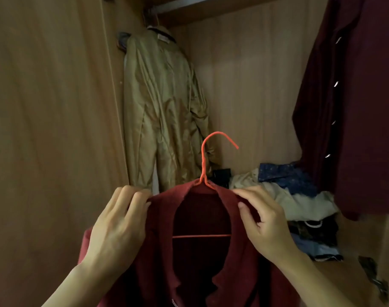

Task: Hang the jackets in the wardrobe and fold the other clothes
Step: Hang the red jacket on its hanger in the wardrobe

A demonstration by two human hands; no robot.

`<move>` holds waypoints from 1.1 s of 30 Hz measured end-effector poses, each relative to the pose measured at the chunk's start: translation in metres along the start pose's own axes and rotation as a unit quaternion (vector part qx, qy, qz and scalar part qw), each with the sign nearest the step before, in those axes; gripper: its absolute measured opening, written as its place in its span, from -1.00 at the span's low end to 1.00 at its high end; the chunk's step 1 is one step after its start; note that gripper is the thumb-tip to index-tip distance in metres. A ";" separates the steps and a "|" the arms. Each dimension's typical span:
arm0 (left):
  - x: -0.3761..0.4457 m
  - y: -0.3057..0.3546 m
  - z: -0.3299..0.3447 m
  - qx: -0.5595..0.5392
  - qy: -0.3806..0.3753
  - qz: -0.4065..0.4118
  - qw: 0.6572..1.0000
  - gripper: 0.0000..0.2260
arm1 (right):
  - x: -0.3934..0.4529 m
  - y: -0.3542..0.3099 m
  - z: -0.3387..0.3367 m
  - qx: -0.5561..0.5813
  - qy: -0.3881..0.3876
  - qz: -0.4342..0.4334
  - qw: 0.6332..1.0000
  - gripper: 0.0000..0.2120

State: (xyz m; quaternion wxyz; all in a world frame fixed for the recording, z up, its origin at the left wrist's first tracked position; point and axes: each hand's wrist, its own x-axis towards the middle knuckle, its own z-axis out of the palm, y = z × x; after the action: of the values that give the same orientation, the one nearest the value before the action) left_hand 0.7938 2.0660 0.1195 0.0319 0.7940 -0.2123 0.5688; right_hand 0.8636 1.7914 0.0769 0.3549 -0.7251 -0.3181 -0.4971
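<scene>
Your left hand (120, 220) and right hand (262, 218) pinch the red jacket (244, 273) on its hanger (203, 160); unhung; tan jacket (162, 107) hangs, clothes pile (299, 202) unfolded.

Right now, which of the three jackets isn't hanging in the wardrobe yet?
The red jacket on the orange hanger, gripped at its shoulders by the left hand and right hand. The olive jacket and the maroon jacket already hang inside.

Dim brown wooden walls (45, 107), shelf overhead (211, 9)

red jacket (244, 273) cropped below, hanger (203, 171) shoulders covered
</scene>
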 end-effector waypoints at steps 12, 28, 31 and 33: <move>0.039 -0.034 0.078 -0.005 0.041 -0.003 0.999 -0.86 | 0.028 0.075 0.034 -0.057 0.083 0.018 0.995 -0.83; 0.159 -0.135 0.129 0.019 0.104 0.015 0.994 -0.87 | 0.202 0.126 0.089 -0.119 0.186 -0.093 0.971 -0.89; 0.184 -0.144 0.133 0.033 0.111 0.027 0.993 -0.87 | 0.230 0.136 0.093 -0.098 0.198 -0.105 0.970 -0.91; 0.200 -0.150 0.137 0.052 0.116 0.036 0.991 -0.88 | 0.251 0.143 0.097 -0.078 0.204 -0.115 0.969 -0.93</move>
State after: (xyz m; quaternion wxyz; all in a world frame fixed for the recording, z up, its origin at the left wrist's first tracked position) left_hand 1.0242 2.1022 0.2838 -0.0055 0.7152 -0.2059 0.6679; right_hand 1.1043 1.8207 0.2616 0.2952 -0.5922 -0.2807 -0.6953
